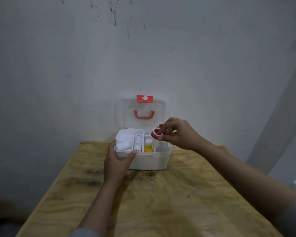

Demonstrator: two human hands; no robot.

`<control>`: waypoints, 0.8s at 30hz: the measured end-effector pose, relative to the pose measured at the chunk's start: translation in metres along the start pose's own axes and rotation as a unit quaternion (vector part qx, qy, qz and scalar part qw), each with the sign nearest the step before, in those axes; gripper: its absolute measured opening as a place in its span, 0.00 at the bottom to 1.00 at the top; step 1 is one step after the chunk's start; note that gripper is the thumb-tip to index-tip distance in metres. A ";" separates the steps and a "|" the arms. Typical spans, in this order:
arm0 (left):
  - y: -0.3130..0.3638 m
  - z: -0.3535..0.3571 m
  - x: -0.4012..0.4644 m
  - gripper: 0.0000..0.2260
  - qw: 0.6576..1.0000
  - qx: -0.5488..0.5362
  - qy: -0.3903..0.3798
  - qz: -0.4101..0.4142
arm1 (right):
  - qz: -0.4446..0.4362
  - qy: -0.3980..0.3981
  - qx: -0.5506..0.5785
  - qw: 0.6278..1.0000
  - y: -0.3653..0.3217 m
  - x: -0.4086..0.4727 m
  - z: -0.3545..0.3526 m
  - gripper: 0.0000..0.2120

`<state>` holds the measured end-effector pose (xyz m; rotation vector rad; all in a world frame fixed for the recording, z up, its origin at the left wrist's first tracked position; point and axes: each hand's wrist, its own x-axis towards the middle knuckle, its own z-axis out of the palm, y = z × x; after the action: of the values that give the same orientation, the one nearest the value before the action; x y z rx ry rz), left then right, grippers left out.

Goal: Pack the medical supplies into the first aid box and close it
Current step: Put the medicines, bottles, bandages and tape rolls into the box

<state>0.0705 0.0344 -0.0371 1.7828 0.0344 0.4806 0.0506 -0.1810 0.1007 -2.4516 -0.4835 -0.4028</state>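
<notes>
Our left hand (116, 161) grips the front left corner of the open first aid box (149, 161), which sits at the desk's (161, 202) far edge, lid (123, 113) upright. Our right hand (178, 134) pinches small red-and-white rolls (155, 133) above the box's right side; a yellow bottle (148, 147) stands inside

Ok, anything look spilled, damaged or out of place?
Nothing stands out. The first aid box sits level, lid upright, yellow bottle standing inside; left hand grips it, right hand holds red-and-white rolls. Only the table has dark stains.
</notes>
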 end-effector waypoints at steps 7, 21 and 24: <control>-0.002 0.000 0.001 0.38 0.999 -0.032 -0.003 -0.015 | -0.012 -0.071 -0.030 0.997 -0.030 0.078 0.067 0.12; -0.004 0.000 0.003 0.34 0.999 -0.031 0.000 0.010 | 0.051 -0.169 -0.070 0.982 -0.025 0.121 0.125 0.11; -0.004 0.000 0.003 0.33 0.999 -0.035 0.001 0.010 | 0.045 -0.150 -0.053 0.986 -0.028 0.117 0.118 0.11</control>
<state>0.0743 0.0364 -0.0402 1.7159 0.0008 0.4913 0.1625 -0.0594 0.0693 -2.6402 -0.4811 -0.0209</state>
